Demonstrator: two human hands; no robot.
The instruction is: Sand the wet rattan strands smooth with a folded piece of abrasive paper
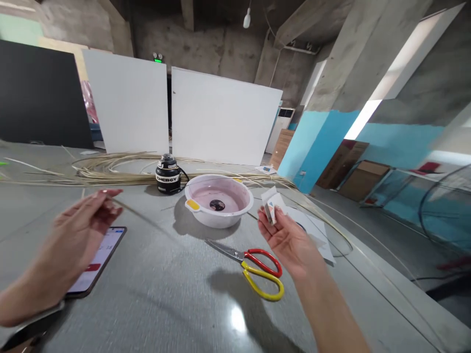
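My left hand (81, 235), at the left above the phone (106, 260), pinches the end of a thin cane strip (134, 211). The strip slants down to the right, and its far end blurs against the table. Held in the fingers of my right hand (285, 238) is a small white paper box (273, 201) with a raised flap and a printed mark; what is inside cannot be seen. Between the hands, scissors (239, 255) with one red and one yellow handle lie on the table. Beyond them sits a white basin (221, 220) of pinkish water, a dark round patch at its middle.
A black "ENERGY" jar-shaped bottle (168, 176) stands left of the basin. Coiled cane strips (110, 166) spread along the table's back. White paper (320, 240) lies beyond my right wrist, with loose strips running past it. White panels (224, 117) stand behind the table (172, 304).
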